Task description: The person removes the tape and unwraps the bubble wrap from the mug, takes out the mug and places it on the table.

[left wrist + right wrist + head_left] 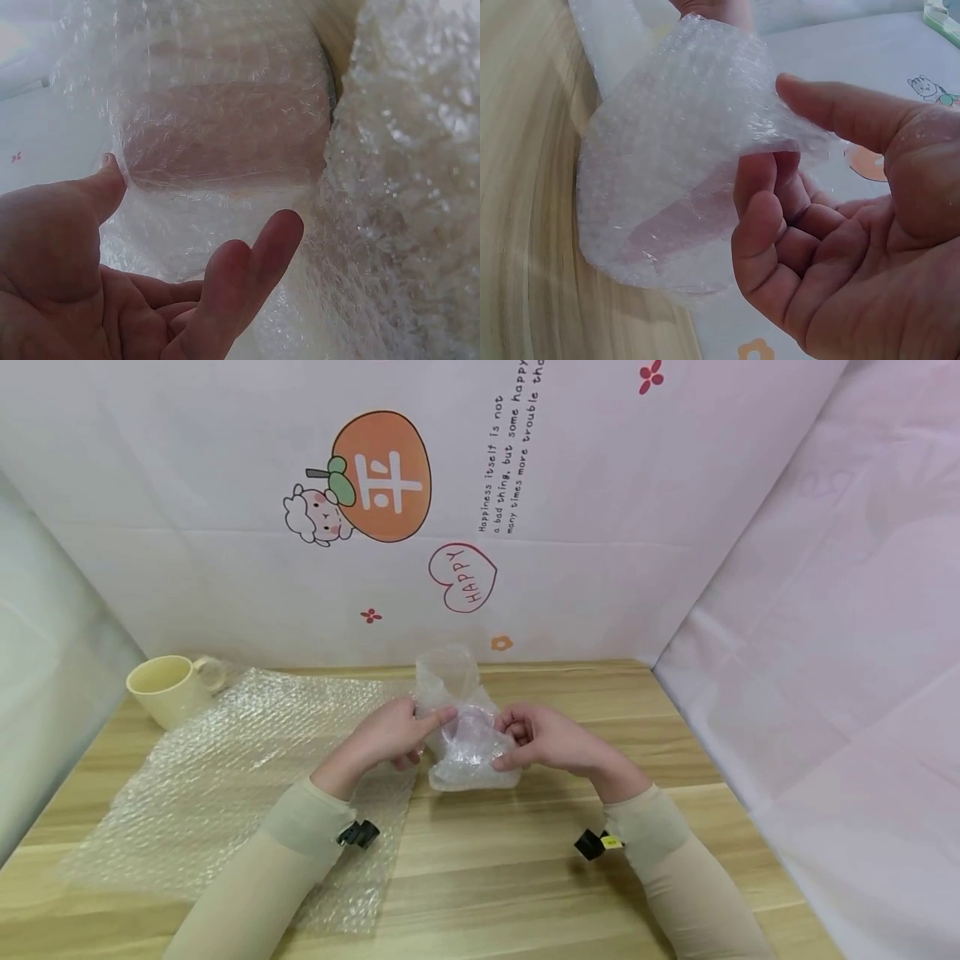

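Note:
A bundle of bubble wrap [471, 764] stands on the table between the two hands, loosely folded around a pinkish thing [225, 135] that shows through; its kind I cannot tell. From the left, my left hand [386, 732] touches the wrap with its thumb [112, 174], while two fingers stretch out below the bundle in the left wrist view. On the other side, my right hand [551, 742] pinches an edge of the wrap, its thumb [840, 109] over the film and bent fingertips [756, 176] tucked under it. Part of the film sticks up behind the bundle.
A large flat sheet of bubble wrap [247, 777] covers the left of the wooden table [525, 877], partly under the left forearm. At the back left stands a pale yellow mug [171, 689] beside the sheet. A printed white cloth [600, 527] rises behind the table.

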The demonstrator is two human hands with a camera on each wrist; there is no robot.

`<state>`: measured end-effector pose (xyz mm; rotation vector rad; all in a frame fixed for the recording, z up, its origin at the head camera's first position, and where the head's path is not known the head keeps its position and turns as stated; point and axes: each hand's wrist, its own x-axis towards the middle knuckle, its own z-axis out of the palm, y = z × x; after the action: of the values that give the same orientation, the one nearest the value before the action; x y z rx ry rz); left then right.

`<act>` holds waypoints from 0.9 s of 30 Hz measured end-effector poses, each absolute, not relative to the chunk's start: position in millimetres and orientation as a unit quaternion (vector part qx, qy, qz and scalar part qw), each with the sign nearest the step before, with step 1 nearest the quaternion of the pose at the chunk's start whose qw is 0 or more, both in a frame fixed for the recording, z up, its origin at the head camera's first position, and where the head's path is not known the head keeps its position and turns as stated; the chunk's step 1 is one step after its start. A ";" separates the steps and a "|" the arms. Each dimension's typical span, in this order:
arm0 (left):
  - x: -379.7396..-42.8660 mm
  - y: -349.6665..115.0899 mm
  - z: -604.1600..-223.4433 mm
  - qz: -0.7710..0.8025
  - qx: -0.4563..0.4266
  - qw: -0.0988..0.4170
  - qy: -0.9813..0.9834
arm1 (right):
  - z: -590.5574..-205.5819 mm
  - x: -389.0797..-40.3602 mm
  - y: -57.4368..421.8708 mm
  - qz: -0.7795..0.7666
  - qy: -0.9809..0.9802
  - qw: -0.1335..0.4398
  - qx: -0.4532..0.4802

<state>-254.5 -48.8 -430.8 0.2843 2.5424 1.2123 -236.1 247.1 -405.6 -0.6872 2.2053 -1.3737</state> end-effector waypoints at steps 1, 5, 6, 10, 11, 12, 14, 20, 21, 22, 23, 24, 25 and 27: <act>-254.6 -48.2 -430.5 0.415 0.098 0.156 0.891 | -405.2 -235.5 248.7 -0.493 0.801 0.223 -0.257; -254.6 -45.3 -429.4 0.401 0.101 0.163 0.896 | -402.4 -232.4 255.2 -0.471 0.805 0.215 -0.289; -254.1 -45.1 -428.8 0.397 0.099 0.163 0.898 | -401.3 -231.6 256.1 -0.465 0.805 0.215 -0.299; -251.2 -48.2 -427.1 0.382 0.088 0.168 0.904 | -400.9 -230.4 254.6 -0.450 0.788 0.241 -0.343; -250.3 -49.5 -426.5 0.377 0.087 0.171 0.906 | -400.9 -230.1 253.6 -0.447 0.782 0.252 -0.353; -249.6 -50.4 -426.0 0.372 0.087 0.175 0.908 | -400.9 -229.5 252.5 -0.442 0.778 0.261 -0.362; -248.5 -51.9 -425.5 0.365 0.095 0.183 0.908 | -402.1 -228.5 250.8 -0.434 0.767 0.283 -0.379; -246.8 -52.8 -425.4 0.367 0.118 0.193 0.902 | -409.0 -227.1 247.6 -0.391 0.743 0.316 -0.442; -246.3 -52.6 -425.1 0.370 0.119 0.193 0.901 | -409.5 -226.6 247.1 -0.379 0.741 0.321 -0.452; -245.9 -52.3 -424.8 0.372 0.120 0.193 0.900 | -410.3 -226.2 246.4 -0.366 0.739 0.326 -0.462; -245.7 -52.0 -424.6 0.374 0.121 0.194 0.899 | -410.9 -225.6 245.6 -0.354 0.734 0.334 -0.473; -245.7 -51.6 -424.1 0.378 0.122 0.194 0.897 | -411.5 -225.2 244.8 -0.344 0.730 0.344 -0.481; -245.6 -51.3 -423.7 0.381 0.121 0.194 0.896 | -412.3 -224.6 243.8 -0.337 0.723 0.357 -0.486; -246.3 -50.9 -423.6 0.385 0.125 0.192 0.894 | -413.8 -223.4 241.2 -0.325 0.708 0.382 -0.497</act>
<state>-246.3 -50.9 -423.6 0.3502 2.5102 1.0805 -223.4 241.2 -413.8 -1.2670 1.8066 -0.8295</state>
